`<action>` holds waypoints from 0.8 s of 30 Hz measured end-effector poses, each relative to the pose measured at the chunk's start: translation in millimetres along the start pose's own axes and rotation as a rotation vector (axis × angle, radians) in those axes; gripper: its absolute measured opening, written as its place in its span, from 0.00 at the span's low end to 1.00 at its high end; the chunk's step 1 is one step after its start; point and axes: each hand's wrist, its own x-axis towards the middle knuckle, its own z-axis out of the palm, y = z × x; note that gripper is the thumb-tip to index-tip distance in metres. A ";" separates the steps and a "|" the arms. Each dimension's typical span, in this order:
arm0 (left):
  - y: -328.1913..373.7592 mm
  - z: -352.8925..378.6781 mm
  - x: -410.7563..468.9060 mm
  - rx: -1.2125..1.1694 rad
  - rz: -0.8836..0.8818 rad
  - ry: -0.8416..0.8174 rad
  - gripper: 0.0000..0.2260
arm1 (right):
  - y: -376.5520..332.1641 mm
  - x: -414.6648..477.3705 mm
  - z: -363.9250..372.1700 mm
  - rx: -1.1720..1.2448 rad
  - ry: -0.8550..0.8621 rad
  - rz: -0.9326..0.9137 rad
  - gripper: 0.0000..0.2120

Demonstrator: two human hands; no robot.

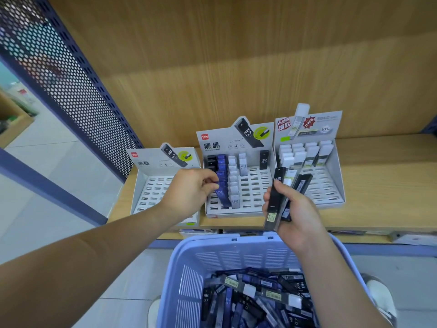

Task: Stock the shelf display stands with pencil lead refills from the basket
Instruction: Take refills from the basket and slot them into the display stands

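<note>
- Left hand (191, 192): the forearm comes in from 8 o'clock. The fingers are curled, and thumb and fingertips pinch the top end of a blue refill (222, 196).
- That refill stands near the front of the blue column in the middle stand (254, 185).
- Right hand (296, 209): the forearm rises from 5 o'clock. The fingers are wrapped round a fan of refills (275, 197), with the thumb laid on the front black case.
- The fan holds a black case, a white-capped one and another dark one. It is held above the basket's far rim, in front of the gap between the middle and right stands.
- Writing: the pinched blue case reads "HB 0.7" and the held black case reads "HB". A yellowish label near the black case's lower end is too small to read.
- Middle stand header: red "deli" logo, "黑晶", and a pictured case marked "HB 0.7". From 9 o'clock across, the columns run black, blue, then two pale. A lone black "HB 0.7" stands at the back, at 2 o'clock.
- Left stand (151, 183), at 9 o'clock of the middle one, has the same header. The left hand hides its 3 o'clock corner.
- Right stand (331, 183), at 3 o'clock, has white-capped refills in the back rows. Its header shows "TOP" and "100". The fan covers its front 9 o'clock corner.
- Basket (236, 243), at 6 o'clock, is lilac slatted plastic. It holds a loose pile of refills (255, 298), black, blue and clear, several marked "HB 0.7".
- A wooden shelf (383, 185) carries all three stands.
- A perforated panel (71, 79) is at 10 o'clock, and a pale tiled floor (47, 166) at 9 o'clock.
</note>
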 end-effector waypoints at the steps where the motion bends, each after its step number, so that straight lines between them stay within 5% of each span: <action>1: -1.0 0.3 0.5 0.002 -0.008 -0.003 0.06 | 0.3 -0.1 0.0 0.002 -0.003 0.003 0.05; 24: 0.2 13.3 9.1 0.301 0.293 -0.140 0.08 | 5.8 -12.6 5.5 -0.120 -0.020 -0.019 0.13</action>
